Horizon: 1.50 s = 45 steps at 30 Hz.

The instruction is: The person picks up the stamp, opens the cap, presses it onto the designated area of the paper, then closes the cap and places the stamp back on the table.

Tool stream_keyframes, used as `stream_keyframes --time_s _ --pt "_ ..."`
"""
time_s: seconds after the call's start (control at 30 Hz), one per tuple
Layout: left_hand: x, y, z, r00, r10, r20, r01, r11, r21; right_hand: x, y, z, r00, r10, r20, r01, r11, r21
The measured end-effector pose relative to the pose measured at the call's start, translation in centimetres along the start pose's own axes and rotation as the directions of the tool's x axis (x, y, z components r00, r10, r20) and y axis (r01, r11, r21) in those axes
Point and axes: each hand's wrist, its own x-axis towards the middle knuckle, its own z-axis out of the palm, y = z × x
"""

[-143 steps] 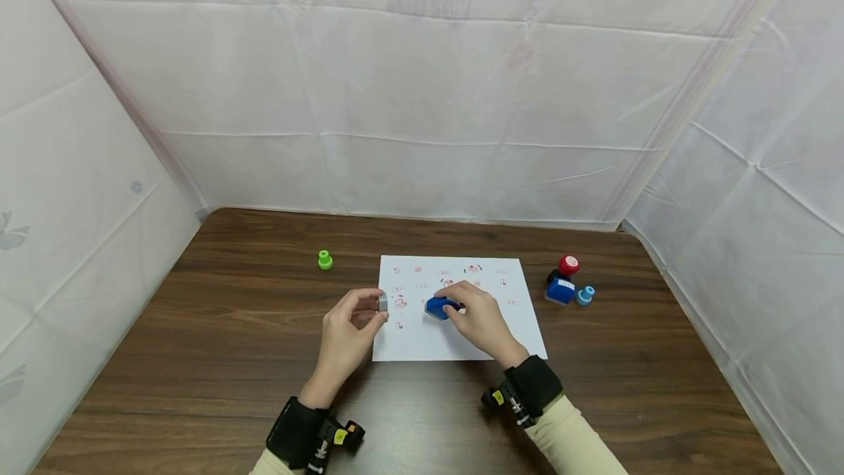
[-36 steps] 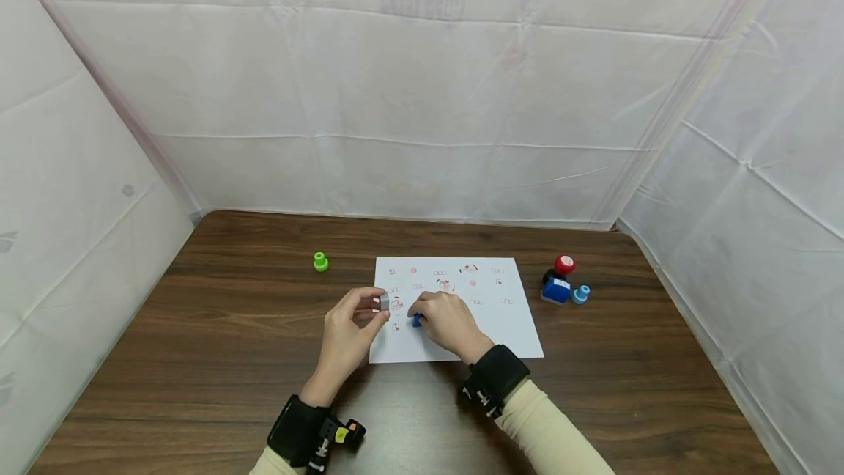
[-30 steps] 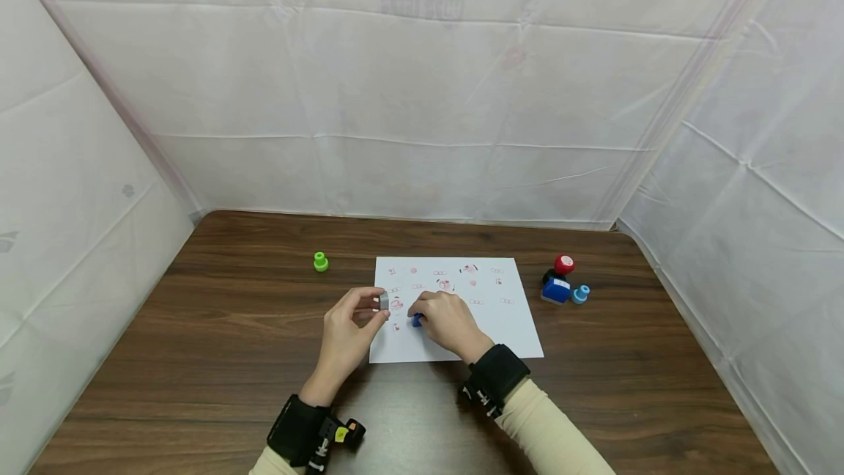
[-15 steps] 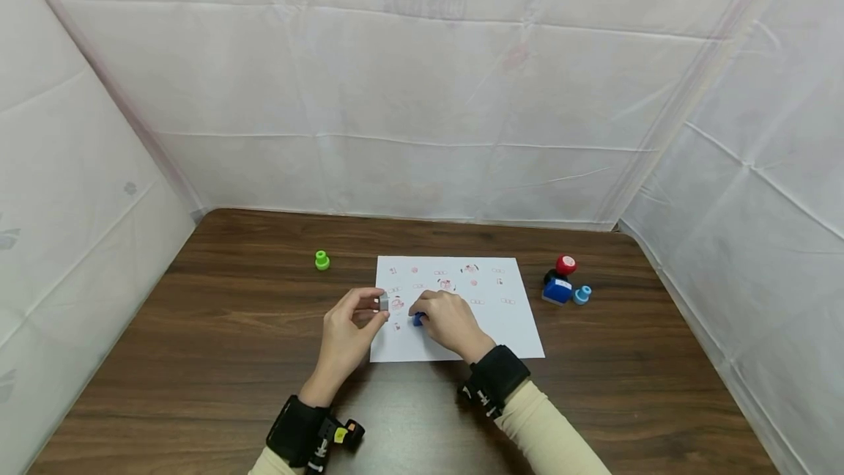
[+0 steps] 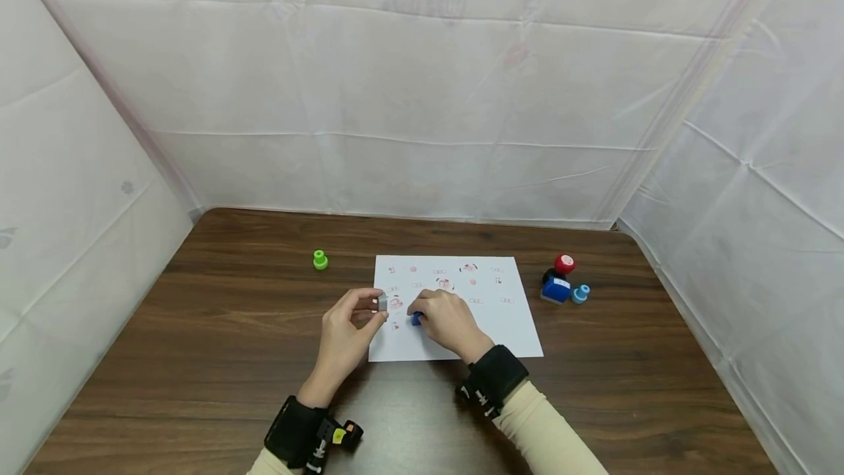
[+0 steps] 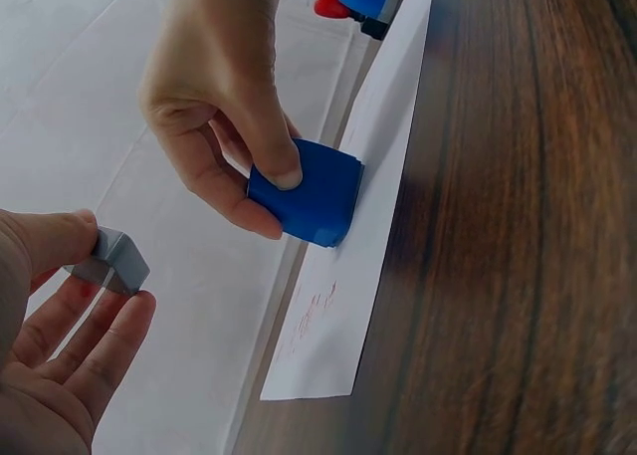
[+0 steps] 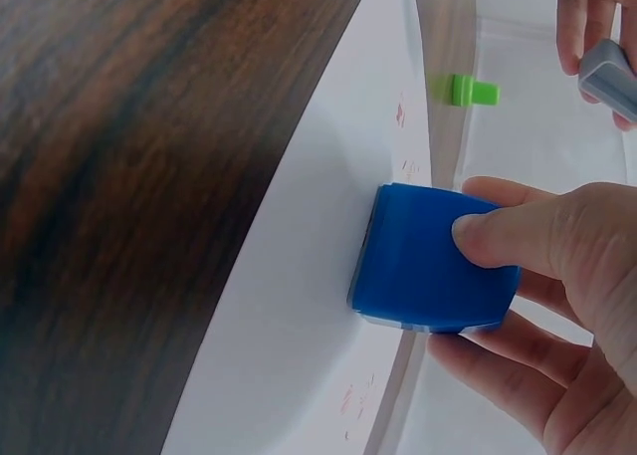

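A person's right hand (image 5: 450, 319) grips a blue, blocky plastic stamp (image 7: 428, 261) on red-marked white paper (image 5: 502, 330) atop a dark wooden bench (image 5: 217, 328); the left hand (image 5: 346, 330) pinches a small, hollow grey cap (image 6: 123, 263) nearby.

On a table (image 5: 198, 358), a paper sheet (image 5: 488, 332) lies near the far edge's middle. On its left half: the right hand's (image 5: 451, 321) stamp (image 7: 433, 261). By its left edge: the left hand's (image 5: 346, 336) cap (image 5: 382, 303). Farther left, a small stamp (image 5: 320, 261); right, three clustered stamps (image 5: 556, 290).
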Motion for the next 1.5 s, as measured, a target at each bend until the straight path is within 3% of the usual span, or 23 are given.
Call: stream_keyframes --time_s 0.53,0.73,1.1,1.23,1.33,1.5 --pt "0.0 -0.3 -0.6 0.999 0.043 0.009 -0.044 0.999 0.029 -0.3 -0.2 -0.6 1.000 -0.011 0.002 0.011 1.000 0.021" --pt "0.1 0.5 -0.6 1.000 0.028 -0.007 -0.028 0.999 0.026 -0.4 -0.1 -0.6 1.000 -0.022 0.002 0.022 1.000 0.015" --pt "0.3 -0.1 -0.6 1.000 0.024 -0.003 -0.024 1.000 0.013 -0.3 0.0 -0.6 1.000 -0.027 -0.003 0.027 1.000 0.013" --pt "0.5 0.7 -0.7 1.000 0.016 -0.018 -0.016 1.000 0.021 -0.4 0.2 -1.0 0.998 -0.044 -0.041 0.045 0.999 0.012" --pt "0.5 2.1 -0.9 1.000 0.016 -0.020 -0.015 1.000 0.026 -0.5 0.6 -1.6 0.995 -0.032 -0.095 0.035 0.999 0.028" --pt "0.4 4.0 -1.2 1.000 0.017 -0.010 -0.016 1.000 0.020 -0.8 1.6 -2.4 0.979 0.078 -0.190 -0.048 0.986 0.159"
